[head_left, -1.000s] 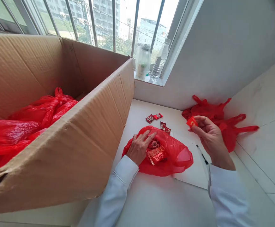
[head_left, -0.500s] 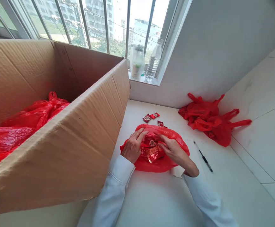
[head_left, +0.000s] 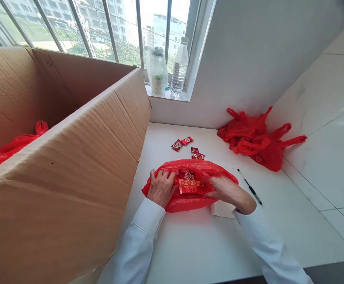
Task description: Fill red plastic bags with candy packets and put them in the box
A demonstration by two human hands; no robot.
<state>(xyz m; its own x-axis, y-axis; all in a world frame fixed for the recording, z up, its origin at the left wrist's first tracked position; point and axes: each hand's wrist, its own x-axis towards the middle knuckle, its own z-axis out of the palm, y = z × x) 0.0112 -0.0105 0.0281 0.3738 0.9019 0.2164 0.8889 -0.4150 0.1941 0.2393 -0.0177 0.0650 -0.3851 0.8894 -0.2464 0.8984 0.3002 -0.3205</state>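
in the head view, a crinkled red plastic bag point(head_left: 186, 205) lies open on a white table point(head_left: 183, 248) near a ridged cardboard box point(head_left: 85, 177). glossy packets point(head_left: 189, 187) sit inside the bag, red plastic point(head_left: 7, 150) in the box. the left hand point(head_left: 161, 187), fingers bent, rests on the bag's left rim; the blurred right hand point(head_left: 223, 190) reaches in, its grip unclear.

Right hand point(head_left: 222, 189) partly blurred

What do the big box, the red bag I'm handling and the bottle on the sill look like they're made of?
Box: matte brown cardboard, likely corrugated, by its ridged side. Bag: thin, slightly glossy plastic film, judging by its crinkles. Bottle: clear and shiny, probably plastic, from its ribbed body.
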